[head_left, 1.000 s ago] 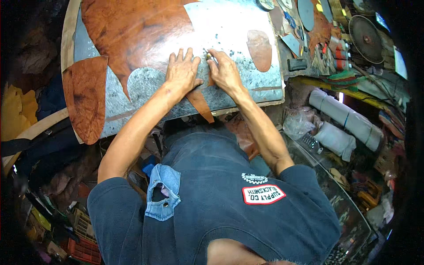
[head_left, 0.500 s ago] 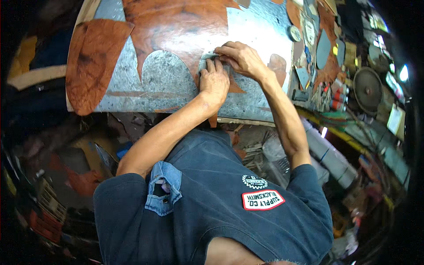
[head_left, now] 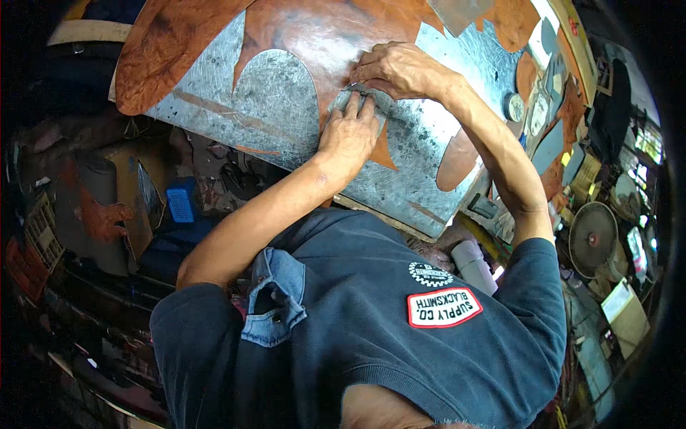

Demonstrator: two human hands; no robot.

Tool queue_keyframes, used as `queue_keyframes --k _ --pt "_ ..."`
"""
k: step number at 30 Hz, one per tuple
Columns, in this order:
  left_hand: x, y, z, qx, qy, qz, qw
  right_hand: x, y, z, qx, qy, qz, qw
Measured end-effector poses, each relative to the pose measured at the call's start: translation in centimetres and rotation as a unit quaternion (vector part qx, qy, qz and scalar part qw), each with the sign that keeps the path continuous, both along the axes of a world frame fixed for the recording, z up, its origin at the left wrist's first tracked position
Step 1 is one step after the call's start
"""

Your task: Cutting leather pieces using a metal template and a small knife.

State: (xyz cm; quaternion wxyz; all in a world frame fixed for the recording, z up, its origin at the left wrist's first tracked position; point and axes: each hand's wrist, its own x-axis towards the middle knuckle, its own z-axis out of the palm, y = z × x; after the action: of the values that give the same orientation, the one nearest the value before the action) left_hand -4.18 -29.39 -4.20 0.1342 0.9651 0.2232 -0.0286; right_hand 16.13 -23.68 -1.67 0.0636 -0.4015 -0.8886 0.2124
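My left hand [head_left: 348,136] lies with its fingers stretched out, pressing a small grey flat piece [head_left: 382,118] down on the brown leather [head_left: 300,32]. Just beyond those fingertips, my right hand [head_left: 400,69] is closed in a pinch at the grey piece's far edge. Something small and dark shows below its fingertips, too hidden to name. The leather is a large mottled hide with curved cut-outs. A narrow pointed strip of it sticks out toward me beside my left hand.
The leather lies on a scratched metal-topped table [head_left: 271,93]. A rounded leather piece [head_left: 171,53] hangs at its left. At the right are a small round tin [head_left: 514,107], a brown offcut [head_left: 459,161] and grey templates [head_left: 549,146]. A round fan [head_left: 594,239] stands beyond the table.
The view has turned, so the table appears tilted and nearer. My right hand stays by the grey piece's far edge, its wrist swung outward. My left hand keeps pressing the piece.
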Motion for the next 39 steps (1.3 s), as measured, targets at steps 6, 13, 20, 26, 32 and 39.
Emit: queue_keyframes --k 6,13,20,26,32,39 --pt "0.1 0.2 0.4 -0.047 -0.003 0.007 0.999 0.1 1.2 1.6 -0.068 -0.128 0.001 0.989" --pt "0.2 0.8 1.6 -0.059 0.030 -0.011 0.998 3.1 1.0 0.8 -0.030 -0.094 -0.022 0.995" --pt "0.1 1.1 1.9 -0.060 0.034 -0.017 0.997 4.0 -0.7 0.2 -0.050 -0.100 -0.082 0.990" --pt "0.1 1.2 1.6 -0.076 0.021 -0.008 0.997 4.3 -1.5 -0.4 -0.066 -0.072 -0.128 0.987" --pt "0.0 1.2 1.7 -0.081 0.017 -0.008 0.997 4.8 -2.2 -1.2 -0.064 -0.055 -0.137 0.987" --pt "0.0 1.3 2.1 -0.083 0.029 -0.010 0.996 4.9 -3.1 -1.5 -0.081 -0.045 -0.169 0.981"
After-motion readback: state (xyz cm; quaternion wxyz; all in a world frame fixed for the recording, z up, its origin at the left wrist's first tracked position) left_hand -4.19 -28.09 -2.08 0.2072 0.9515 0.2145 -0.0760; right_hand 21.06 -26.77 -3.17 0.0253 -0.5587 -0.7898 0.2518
